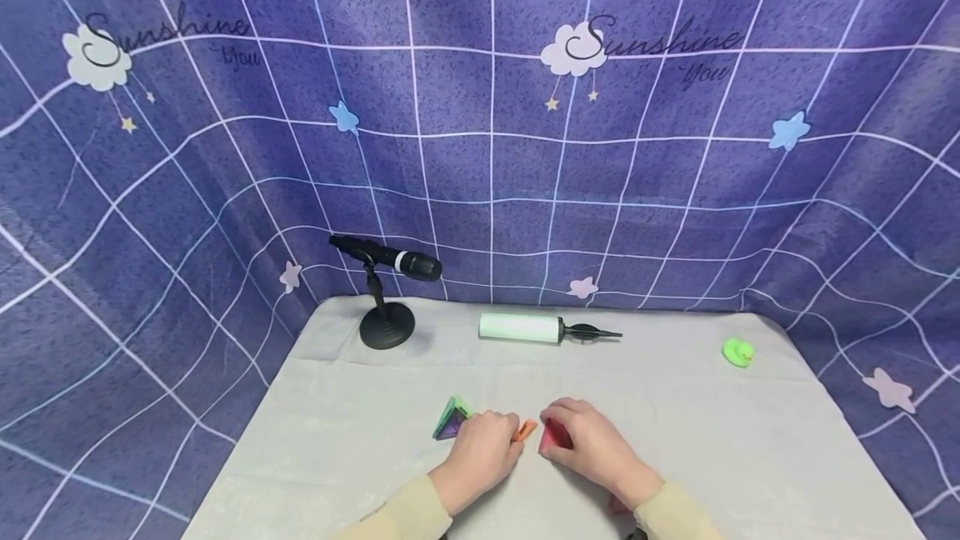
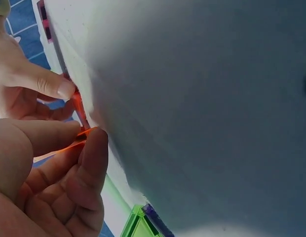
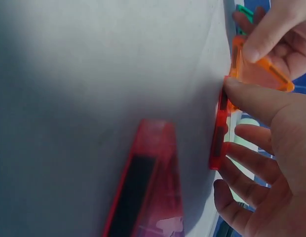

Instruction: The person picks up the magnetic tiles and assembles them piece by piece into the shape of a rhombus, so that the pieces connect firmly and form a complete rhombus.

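My left hand [image 1: 482,447] pinches an orange translucent magnetic tile [image 1: 527,430] between thumb and fingers. In the right wrist view the tile's frame [image 3: 236,52] looks triangular. Close by on the right, my right hand [image 1: 596,447] holds a red magnetic tile [image 1: 553,435] by its edges, thumb on one side. The wrist views show the red tile [image 3: 219,129] next to the orange one; whether they touch I cannot tell. Left of my left hand, green and purple tiles [image 1: 452,420] stand joined, partly hidden by the hand.
Another red tile [image 3: 163,182] lies under my right wrist. Farther back are a black microphone on a stand [image 1: 387,325], a pale green hand pump [image 1: 520,327] and a green toy duck [image 1: 738,352]. A blue-purple curtain [image 1: 450,165] hangs behind the white-covered table [image 1: 337,432].
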